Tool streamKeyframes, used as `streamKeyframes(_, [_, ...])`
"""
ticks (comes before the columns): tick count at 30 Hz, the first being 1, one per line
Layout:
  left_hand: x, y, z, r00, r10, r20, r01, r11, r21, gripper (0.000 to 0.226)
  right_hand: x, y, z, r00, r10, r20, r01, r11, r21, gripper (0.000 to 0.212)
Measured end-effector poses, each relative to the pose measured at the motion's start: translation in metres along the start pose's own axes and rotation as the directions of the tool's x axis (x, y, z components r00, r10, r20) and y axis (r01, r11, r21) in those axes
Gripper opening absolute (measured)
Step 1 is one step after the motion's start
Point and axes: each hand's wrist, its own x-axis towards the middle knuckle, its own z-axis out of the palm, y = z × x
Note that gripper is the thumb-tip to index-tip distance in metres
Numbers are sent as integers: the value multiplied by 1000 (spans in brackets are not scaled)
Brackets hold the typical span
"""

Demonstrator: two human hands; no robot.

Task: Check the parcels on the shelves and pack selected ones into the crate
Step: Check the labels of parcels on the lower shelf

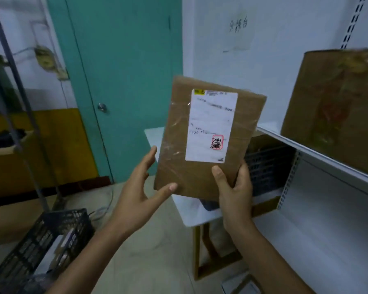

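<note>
Teal door (pixel 125 77) behind parcel (pixel 176 162), label (pixel 210 124) illegible, in grip of right hand (pixel 235 194); left hand (pixel 136 198) wide beside it.

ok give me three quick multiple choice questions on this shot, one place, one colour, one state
1. Where is the large box? A) on the floor B) on the upper shelf at right C) in a crate
2. What colour is the label on the held parcel? A) white B) green C) blue
3. What is the right hand doing? A) hanging open B) pressing the door C) gripping the parcel's lower corner
Answers: 1 B, it stands on the shelf board; 2 A, the sticker is white; 3 C, its thumb lies over the front.
</note>
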Motion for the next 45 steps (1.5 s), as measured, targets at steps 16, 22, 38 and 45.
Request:
streamKeyframes(16, [259,-164,-18,949,225,220,-169,954,-247,72,198,73,154,957,92,-274,-63,992,112,48])
streamKeyframes(22, [351,-191,30,918,220,330,-116,945,-306,55,265,114,150,895,110,-431,-98,994,50,45])
streamKeyframes(38, [496,-258,176,797,74,600,266,848,-458,22,368,191,105,773,-82,-629,-375,741,-557,71])
streamKeyframes(45, [536,-287,250,650,10,760,422,827,-372,28,411,207,108,796,3,-605,-589,236,-773,96])
